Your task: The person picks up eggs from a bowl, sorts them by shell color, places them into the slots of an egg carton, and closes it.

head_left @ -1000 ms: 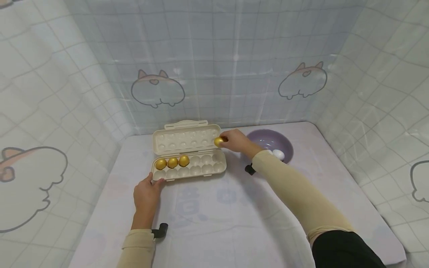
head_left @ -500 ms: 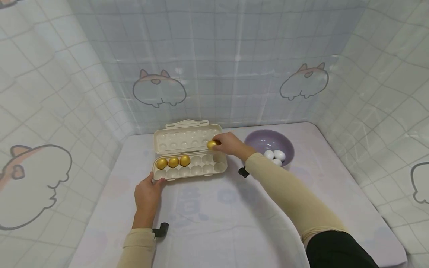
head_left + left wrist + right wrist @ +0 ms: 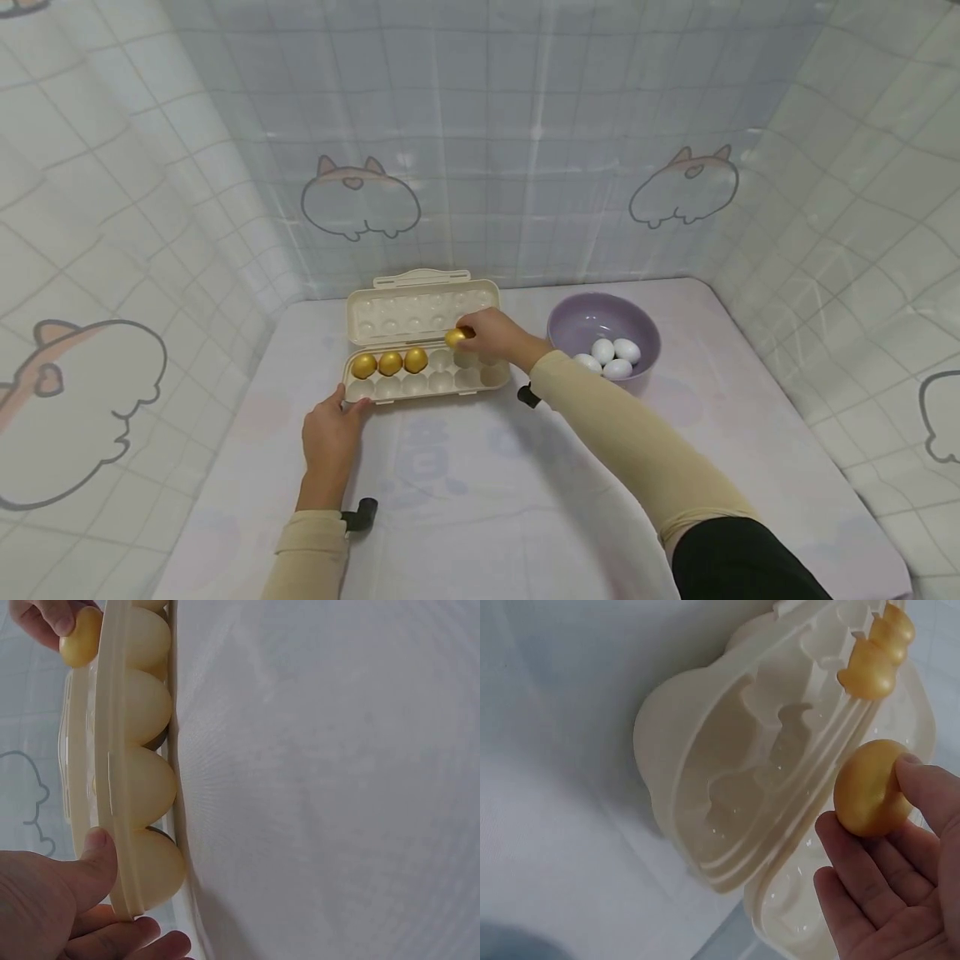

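Note:
An open cream egg carton (image 3: 480,385) lies on the table, its lid (image 3: 405,315) folded back toward the wall. Three gold eggs (image 3: 390,363) fill the left end of its far row. My left hand (image 3: 330,442) holds the carton's near left corner, thumb (image 3: 99,851) on the rim and fingers around the end. Between thumb and fingers, my right hand (image 3: 498,335) pinches another gold egg (image 3: 871,787). This egg is just above the far row, to the right of the three seated ones. The near row's cups hold nothing.
A purple bowl (image 3: 581,321) with several white eggs (image 3: 602,351) stands right of the carton, partly behind the right forearm. The white cloth-covered table (image 3: 450,508) is bordered at the back and sides by tile-patterned curtains (image 3: 480,150).
My right hand has moved left and nearer with the gold egg, from beside the lid's right end to over the far row. The left hand keeps its hold on the carton.

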### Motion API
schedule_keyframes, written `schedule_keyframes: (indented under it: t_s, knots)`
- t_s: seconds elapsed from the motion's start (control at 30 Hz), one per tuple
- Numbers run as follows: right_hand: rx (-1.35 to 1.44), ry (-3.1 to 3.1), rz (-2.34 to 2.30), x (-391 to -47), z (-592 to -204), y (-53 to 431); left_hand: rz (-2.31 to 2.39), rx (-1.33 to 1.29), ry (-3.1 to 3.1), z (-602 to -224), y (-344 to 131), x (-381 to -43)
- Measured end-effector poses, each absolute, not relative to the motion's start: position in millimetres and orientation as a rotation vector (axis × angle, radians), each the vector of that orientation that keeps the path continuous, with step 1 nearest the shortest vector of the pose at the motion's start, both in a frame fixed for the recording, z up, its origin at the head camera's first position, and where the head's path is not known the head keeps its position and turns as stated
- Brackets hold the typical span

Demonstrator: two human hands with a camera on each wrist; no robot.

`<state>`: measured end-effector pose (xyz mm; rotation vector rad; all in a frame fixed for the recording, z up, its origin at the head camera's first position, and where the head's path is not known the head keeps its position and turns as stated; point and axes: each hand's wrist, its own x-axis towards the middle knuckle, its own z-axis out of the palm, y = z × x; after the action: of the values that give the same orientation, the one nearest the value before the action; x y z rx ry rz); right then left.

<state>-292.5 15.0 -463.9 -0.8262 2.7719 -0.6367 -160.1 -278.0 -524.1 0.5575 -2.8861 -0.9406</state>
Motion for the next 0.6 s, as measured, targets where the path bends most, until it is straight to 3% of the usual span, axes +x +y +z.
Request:
schedule_keyframes:
  t_s: [0.6]
  knots:
    - [-0.892, 2.757, -0.437, -283.8, -479.8, -15.8, -0.919, 0.551, -2.870, -522.8, -276.0, -159.3]
